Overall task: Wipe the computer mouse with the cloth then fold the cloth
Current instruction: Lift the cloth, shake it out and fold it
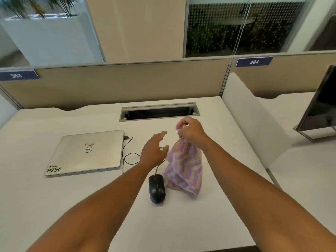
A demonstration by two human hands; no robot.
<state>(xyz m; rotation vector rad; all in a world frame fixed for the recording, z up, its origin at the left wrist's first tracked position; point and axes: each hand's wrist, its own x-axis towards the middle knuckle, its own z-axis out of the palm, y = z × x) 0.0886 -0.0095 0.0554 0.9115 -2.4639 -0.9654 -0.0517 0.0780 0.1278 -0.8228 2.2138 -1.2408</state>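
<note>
A black wired computer mouse (156,188) lies on the white desk (91,206) near the middle. Just right of it hangs a purple and beige zigzag cloth (184,168), its lower end resting on the desk. My right hand (190,130) pinches the cloth's top corner and holds it up. My left hand (154,150) hovers beside the cloth's left edge with fingers spread, holding nothing, above the mouse cable.
A closed silver laptop (87,151) lies at the left, with a black cable (127,151) plugged into its side. A cable slot (159,111) opens at the back of the desk. A divider panel (245,113) and a monitor (321,100) stand to the right.
</note>
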